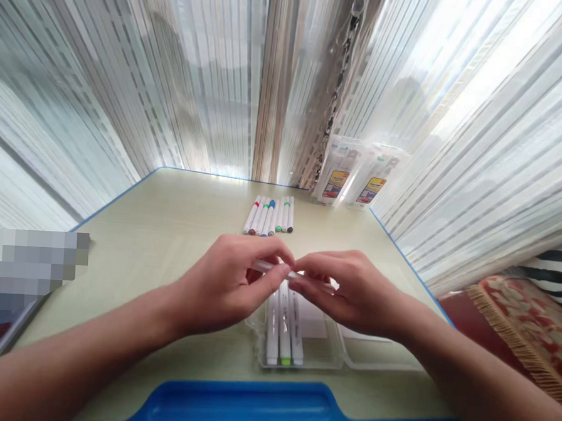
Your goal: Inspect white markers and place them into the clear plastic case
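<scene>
A white marker (265,266) lies crosswise between my two hands, above an opened clear plastic case. My left hand (233,274) pinches its left part between thumb and fingers. On its right part, my right hand (348,280) closes with thumb and fingertips, and the two hands' fingertips meet near the middle. Below them, three white markers (285,330) lie side by side in the left half of the clear case (322,363); one has a lime-green end. My hands hide the upper part of the case and the tops of those markers.
Several white markers (267,217) with coloured ends lie in a row farther back on the pale table (133,247). Two clear marker cases (370,177) stand at the back right. A blue tray ledge (247,403) runs along the front edge, and striped string curtains (212,94) hang behind.
</scene>
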Tool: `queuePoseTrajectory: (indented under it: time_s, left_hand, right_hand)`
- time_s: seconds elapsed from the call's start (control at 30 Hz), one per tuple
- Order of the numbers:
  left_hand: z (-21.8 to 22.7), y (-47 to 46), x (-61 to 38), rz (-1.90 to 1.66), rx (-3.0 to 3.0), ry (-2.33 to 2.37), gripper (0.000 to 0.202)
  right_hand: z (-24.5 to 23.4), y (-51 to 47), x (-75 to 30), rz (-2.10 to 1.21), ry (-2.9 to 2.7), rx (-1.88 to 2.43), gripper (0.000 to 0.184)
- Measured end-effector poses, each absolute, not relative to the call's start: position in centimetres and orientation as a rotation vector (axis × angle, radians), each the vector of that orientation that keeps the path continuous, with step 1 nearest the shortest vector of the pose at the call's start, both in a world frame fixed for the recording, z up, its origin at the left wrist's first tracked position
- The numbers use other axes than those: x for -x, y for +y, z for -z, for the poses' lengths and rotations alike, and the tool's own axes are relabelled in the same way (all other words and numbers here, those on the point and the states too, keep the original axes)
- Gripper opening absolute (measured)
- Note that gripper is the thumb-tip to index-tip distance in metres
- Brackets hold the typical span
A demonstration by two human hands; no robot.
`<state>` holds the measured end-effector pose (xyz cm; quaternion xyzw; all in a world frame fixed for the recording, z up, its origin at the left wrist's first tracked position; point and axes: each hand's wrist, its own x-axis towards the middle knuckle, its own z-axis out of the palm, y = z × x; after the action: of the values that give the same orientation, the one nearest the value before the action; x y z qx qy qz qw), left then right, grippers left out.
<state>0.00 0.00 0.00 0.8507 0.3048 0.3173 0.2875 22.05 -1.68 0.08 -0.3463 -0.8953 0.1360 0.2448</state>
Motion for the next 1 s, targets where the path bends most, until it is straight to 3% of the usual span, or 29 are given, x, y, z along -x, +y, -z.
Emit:
queuePoseTrajectory:
  time_s: [0.73, 1.0]
  left_hand:
    - [-0.47, 0.90, 0.28, -1.214, -1.791, 1.002, 0.017]
    - [-0.56, 0.75, 0.11, -1.213, -1.781, 0.995, 0.017]
  right_hand:
    - [-0.18, -1.66, -22.26, -0.275, -2.250, 1.010, 0.014]
    - [-0.17, -1.65, -22.35, -0.309, -2.269, 1.069, 0.024]
